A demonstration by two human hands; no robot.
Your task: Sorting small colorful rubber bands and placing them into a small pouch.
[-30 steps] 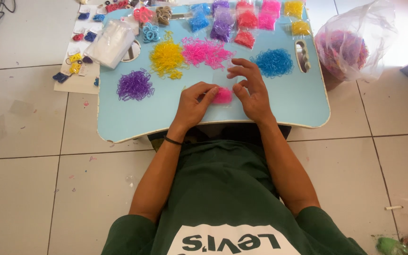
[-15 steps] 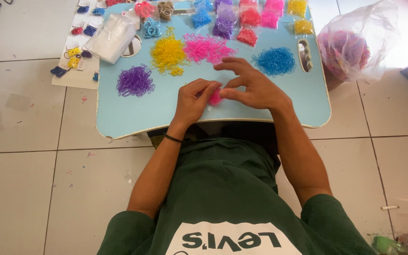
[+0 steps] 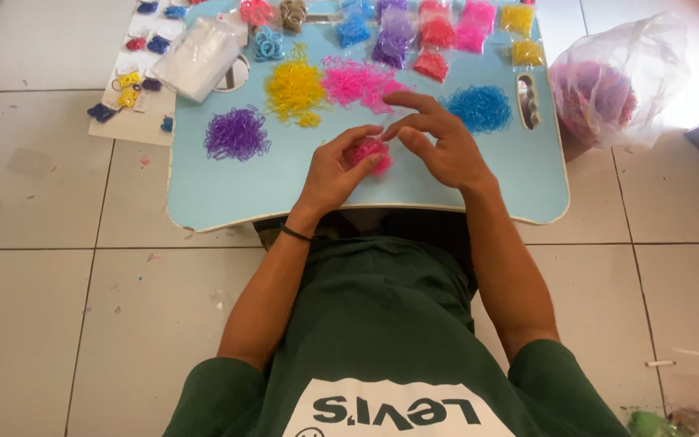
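The left hand (image 3: 335, 171) was curled around a small clump of pink bands (image 3: 368, 152), which sat between its thumb and its bent fingers (image 3: 359, 136), just above the near half of the light blue lap table (image 3: 228, 194). The fingers were closed on the clump, pinching it from the left and from below. Whether the clump rested on the table or was lifted off it could not be told from the head view.

The right hand (image 3: 438, 146) hovered just beside the clump on its right. Its fingers were spread apart and loosely bent, the index finger (image 3: 402, 100) stretched leftward over the top of the clump, the thumb tip close to the clump's right edge. Whether that thumb touched the bands could not be told.

A black band (image 3: 294, 234) circled the left wrist.

Farther up the table lay 4 loose heaps: a purple heap (image 3: 236, 133) at the left, a yellow heap (image 3: 294, 87), a larger pink heap (image 3: 357, 81) just beyond the hands, and a blue heap (image 3: 479, 107) near the right hand. Small filled bags (image 3: 438, 32) of several colours lined the far edge. A clear plastic sack (image 3: 616, 77) of mixed bands stood on the tiled floor at the right of the table.
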